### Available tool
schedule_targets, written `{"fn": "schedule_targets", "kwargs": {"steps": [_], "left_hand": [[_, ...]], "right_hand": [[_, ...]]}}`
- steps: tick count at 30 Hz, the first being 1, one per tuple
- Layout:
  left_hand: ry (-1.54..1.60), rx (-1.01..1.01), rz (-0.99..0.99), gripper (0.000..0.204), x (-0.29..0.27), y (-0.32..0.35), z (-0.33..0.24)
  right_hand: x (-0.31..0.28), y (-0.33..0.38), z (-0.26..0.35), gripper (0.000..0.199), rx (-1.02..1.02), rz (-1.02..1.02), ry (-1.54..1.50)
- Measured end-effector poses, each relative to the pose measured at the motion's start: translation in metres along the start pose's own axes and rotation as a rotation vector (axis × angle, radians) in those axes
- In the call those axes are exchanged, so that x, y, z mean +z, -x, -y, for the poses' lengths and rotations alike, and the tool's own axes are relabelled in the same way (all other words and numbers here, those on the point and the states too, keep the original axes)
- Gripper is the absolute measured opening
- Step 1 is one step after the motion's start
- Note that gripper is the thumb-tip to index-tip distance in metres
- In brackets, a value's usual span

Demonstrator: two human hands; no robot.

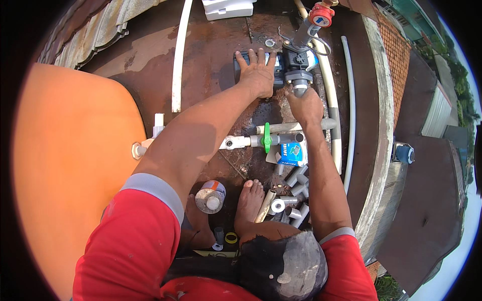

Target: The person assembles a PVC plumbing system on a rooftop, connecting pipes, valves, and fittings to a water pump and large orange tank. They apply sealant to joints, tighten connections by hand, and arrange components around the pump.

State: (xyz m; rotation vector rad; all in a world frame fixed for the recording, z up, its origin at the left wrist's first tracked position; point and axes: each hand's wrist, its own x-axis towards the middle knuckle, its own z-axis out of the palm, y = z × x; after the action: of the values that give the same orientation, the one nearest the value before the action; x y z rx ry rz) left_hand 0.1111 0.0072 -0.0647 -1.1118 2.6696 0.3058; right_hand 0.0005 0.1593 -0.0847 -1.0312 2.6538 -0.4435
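Observation:
My left hand (257, 78) lies with spread fingers on top of a dark water pump (300, 61). It rests on the pump's motor side and grips nothing. My right hand (305, 106) is closed around a short grey pipe piece (300, 90) at the pump's near port. The palm hides most of that piece. From the pump's far side a grey pipe leads up to a red round fitting (321, 16). Nearer to me, a ball valve with a green handle (267, 138) sits on a pipe line coming from the orange tank (80, 150).
Grey pipe fittings (299, 189) lie loose by my feet, beside a blue and white box (292, 153). A can (211, 196) and a yellow tape roll (231, 238) are close by. Long white pipes (181, 60) lie on the brown surface. A weathered ledge (379, 125) runs along the right.

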Motion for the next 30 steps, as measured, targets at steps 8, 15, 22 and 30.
{"fn": "schedule_targets", "kwargs": {"steps": [8,15,22,30], "left_hand": [[0.068,0.013,-0.014,0.125,0.007,0.006,0.009],[0.122,0.029,0.010,0.121,0.001,0.006,0.004],[0.115,0.017,0.042,0.127,-0.003,0.002,0.008],[0.121,0.008,0.008,0.129,0.003,-0.002,0.013]], "right_hand": [[0.008,0.008,0.014,0.059,-0.038,-0.143,0.018],[-0.024,-0.028,-0.017,0.030,0.416,0.743,-1.048],[-0.010,-0.030,-0.016,0.039,0.358,0.679,-0.919],[0.001,-0.007,0.026,0.048,0.162,0.012,-0.121]]}}
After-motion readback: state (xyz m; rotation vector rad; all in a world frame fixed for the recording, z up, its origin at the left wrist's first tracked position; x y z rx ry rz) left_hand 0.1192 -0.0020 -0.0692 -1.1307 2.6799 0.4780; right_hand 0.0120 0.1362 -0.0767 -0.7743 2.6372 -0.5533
